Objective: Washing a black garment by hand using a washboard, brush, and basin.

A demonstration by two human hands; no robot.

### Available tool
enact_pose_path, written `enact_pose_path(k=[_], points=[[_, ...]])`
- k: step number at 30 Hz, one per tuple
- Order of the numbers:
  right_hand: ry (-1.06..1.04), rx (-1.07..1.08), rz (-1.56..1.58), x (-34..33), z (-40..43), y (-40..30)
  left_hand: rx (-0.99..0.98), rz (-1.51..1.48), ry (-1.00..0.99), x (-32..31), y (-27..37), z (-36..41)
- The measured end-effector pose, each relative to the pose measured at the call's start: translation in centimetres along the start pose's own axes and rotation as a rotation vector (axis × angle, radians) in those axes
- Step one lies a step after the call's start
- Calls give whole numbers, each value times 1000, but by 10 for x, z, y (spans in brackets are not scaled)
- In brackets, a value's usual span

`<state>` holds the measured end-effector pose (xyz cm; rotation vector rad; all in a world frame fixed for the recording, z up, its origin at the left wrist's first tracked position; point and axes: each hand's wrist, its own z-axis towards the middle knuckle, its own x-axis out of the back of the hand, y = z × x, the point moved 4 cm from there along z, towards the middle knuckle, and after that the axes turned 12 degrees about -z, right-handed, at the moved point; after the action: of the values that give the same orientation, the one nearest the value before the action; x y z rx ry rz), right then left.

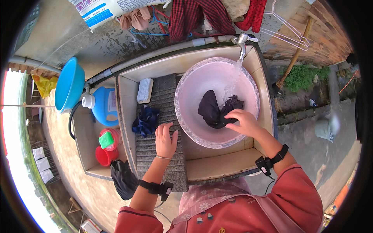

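Water runs from a metal tap into a pink plastic basin standing in the sink. A wet black cloth lies bunched on the basin floor, close to the stream. My right hand hangs over the basin's near right side, thumb and fingers apart at the cloth's edge; whether the fingertips touch it I cannot tell. My left hand hovers above the ridged stone washboard, fingers spread and nothing in them. Just beyond it on the ridges sit a crumpled dark blue cloth and a pale scrubbing brush.
In the left compartment are a blue detergent jug, a red cup and a green soap bar on a pink container. A blue basin leans beyond. A black bag hangs at the front edge. Clothes hang behind.
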<state>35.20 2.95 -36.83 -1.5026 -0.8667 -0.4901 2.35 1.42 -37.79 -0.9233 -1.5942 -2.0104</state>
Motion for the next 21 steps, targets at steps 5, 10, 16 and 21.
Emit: enact_pose_path(k=[5,10,16,21], points=[[177,-444,701,5,70,82,105,322,-224,-29,-14,-26],[118,-689,1071,0,90,103,242,318,-269,-29,-11,-22],[2,146,-448,27,46,81,233,317,-243,-25,-8,-21],[-241,562,-755,29,8,55,250,290,-238,-24,-4,-17]])
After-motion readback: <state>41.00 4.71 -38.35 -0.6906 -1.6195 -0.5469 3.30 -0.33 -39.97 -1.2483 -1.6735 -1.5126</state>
